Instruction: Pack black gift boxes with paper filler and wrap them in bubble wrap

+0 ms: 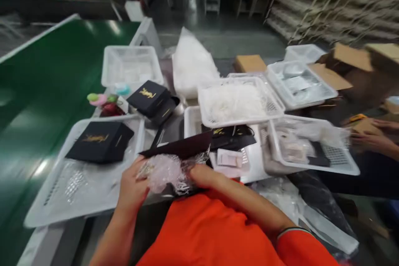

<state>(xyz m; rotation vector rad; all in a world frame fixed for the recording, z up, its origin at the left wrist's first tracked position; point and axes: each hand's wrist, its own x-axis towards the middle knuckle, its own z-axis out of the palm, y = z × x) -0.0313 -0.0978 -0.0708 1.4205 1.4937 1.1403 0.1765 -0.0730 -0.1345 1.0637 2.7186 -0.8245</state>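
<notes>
Close to my body, a pale pink item in clear crinkly plastic (166, 172) lies between my hands. My left hand (132, 181) is closed on the edge of a black gift bag (179, 144), with the thumb beside the plastic. My right hand (201, 174) is closed at the other side of the wrapped item, its fingertips hidden in plastic and shredded filler. Behind the bag lies a black piece with gold print (233, 136). A small pale pink box (230, 158) sits to its right.
On the left, a white tray (46, 205) bears a black box (98, 141), beside a green conveyor belt (34, 104). Another black box (149, 96) stands behind. White baskets (208, 122) hold filler and packets. At right, a co-worker's hands (372, 131) are near cardboard.
</notes>
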